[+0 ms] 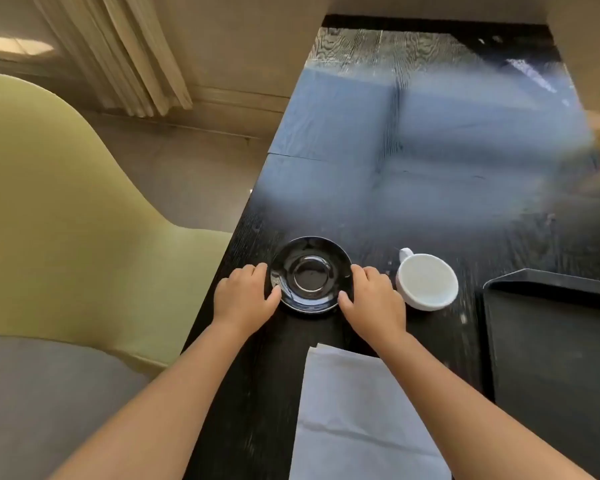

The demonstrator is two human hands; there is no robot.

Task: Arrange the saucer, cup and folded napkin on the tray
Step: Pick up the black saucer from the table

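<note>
A glossy black saucer (310, 274) sits on the dark wooden table (361, 216). My left hand (245, 296) grips its left rim and my right hand (374, 296) grips its right rim, thumbs on the near edge. Just to the right of my right hand stands a white cup (427, 281), empty, with its handle pointing away to the far left. A pale grey folded napkin (357, 417) lies flat on the table between my forearms, near the front. A black tray (555, 348) lies at the right, partly cut off by the frame's edge.
A yellow-green chair (59, 220) with a grey seat cushion stands close against the table's left edge. Curtains (118, 53) hang at the far left. Bright window glare covers the table's far half.
</note>
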